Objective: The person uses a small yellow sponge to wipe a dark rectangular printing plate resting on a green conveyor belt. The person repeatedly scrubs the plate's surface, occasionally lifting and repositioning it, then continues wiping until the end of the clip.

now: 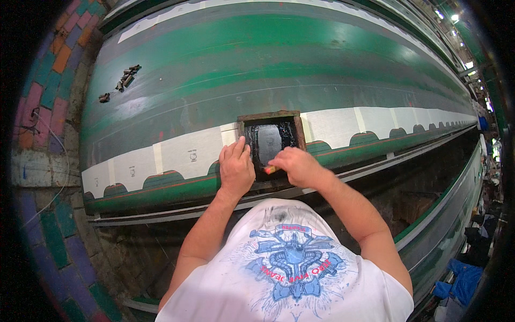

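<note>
A small wooden printing frame (272, 114) lies on the near edge of the long green table. Inside it, black wet ink surrounds a grey rectangular patch (269, 140). My left hand (236, 167) rests over the frame's left side, fingers stretched out and slightly apart. At the frame's lower right, my right hand (298, 166) is closed on a small tool with an orange-yellow end (270, 169); its working edge is hidden, so I cannot tell its kind. White fabric pieces (185, 154) form a row left of the frame, and more white fabric pieces (333, 126) continue to the right.
The green table (225, 70) stretches away to the right. Several small dark cylindrical pieces (126, 79) lie at its far left. A metal rail (161, 218) runs along its near side. Coloured paving (53, 64) lies left, with a thin cable (63, 161); blue sheeting (464, 279) lies lower right.
</note>
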### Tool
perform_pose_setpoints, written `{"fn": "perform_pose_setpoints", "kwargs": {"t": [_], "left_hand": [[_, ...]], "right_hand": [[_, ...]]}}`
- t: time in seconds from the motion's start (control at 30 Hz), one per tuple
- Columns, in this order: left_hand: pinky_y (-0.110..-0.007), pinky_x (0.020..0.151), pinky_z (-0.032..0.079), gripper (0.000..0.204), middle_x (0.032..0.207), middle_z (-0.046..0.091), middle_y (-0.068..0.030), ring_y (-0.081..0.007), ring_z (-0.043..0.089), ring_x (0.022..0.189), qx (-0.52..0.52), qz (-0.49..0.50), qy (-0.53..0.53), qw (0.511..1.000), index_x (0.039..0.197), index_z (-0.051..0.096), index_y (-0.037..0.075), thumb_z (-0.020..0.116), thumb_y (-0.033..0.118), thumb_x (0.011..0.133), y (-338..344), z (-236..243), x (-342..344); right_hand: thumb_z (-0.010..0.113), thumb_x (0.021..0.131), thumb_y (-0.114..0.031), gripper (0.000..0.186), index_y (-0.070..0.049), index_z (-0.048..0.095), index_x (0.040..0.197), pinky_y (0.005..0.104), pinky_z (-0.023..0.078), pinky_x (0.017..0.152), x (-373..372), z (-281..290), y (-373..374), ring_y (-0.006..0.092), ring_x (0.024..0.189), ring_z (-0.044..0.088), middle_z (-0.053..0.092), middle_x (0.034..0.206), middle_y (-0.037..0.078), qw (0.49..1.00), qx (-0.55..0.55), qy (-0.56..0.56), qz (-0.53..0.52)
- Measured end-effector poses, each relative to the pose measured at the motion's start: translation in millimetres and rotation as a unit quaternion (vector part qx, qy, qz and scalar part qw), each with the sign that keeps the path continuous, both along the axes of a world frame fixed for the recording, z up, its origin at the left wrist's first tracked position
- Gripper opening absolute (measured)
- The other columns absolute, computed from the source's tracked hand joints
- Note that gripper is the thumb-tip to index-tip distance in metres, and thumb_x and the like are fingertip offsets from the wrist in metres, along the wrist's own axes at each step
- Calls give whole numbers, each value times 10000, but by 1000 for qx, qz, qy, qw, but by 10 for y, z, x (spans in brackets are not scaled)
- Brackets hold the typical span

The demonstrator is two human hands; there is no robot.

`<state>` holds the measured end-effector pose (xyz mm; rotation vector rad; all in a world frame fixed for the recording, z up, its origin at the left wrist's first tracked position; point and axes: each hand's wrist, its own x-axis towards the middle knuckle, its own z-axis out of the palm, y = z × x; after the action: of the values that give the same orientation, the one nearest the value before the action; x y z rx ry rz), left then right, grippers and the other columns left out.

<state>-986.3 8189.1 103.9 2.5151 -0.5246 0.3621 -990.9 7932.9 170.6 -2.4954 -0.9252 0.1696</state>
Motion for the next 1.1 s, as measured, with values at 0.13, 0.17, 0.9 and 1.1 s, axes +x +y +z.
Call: {"fn": "perform_pose_setpoints", "kwargs": {"t": [0.13,0.17,0.9,1.1], "left_hand": [[-624,1251,412,378,1542,679,-215,-391,623,1414,-4,-3,-1,1000,1300,773,-27,745,60,933,-2,15,7],[-628,1253,409,378,1543,679,-212,-391,623,1413,-2,-1,-3,1000,1297,773,-24,750,62,930,-5,16,9],[-482,1285,442,514,1658,616,-245,-417,570,1539,-311,110,102,939,1227,861,65,689,-121,780,-268,-327,-87],[-503,1275,431,425,1687,592,-265,-422,576,1521,-337,65,50,938,1118,844,38,697,-148,765,-825,-153,-77]], "right_hand": [[660,924,35,402,-175,849,1210,501,598,1039,634,-38,-4,373,1199,725,804,1164,133,998,-18,49,-43],[661,922,35,401,-164,847,1216,499,598,1041,773,-76,24,374,1195,725,805,1155,130,998,-4,14,-66],[816,837,27,415,-45,818,1246,473,586,1003,-567,-129,8,365,1107,722,773,1192,138,985,134,-32,-101],[822,813,68,430,-31,809,1231,478,595,1027,-660,-208,-583,379,1142,722,775,1211,150,967,206,-43,-144]]}}
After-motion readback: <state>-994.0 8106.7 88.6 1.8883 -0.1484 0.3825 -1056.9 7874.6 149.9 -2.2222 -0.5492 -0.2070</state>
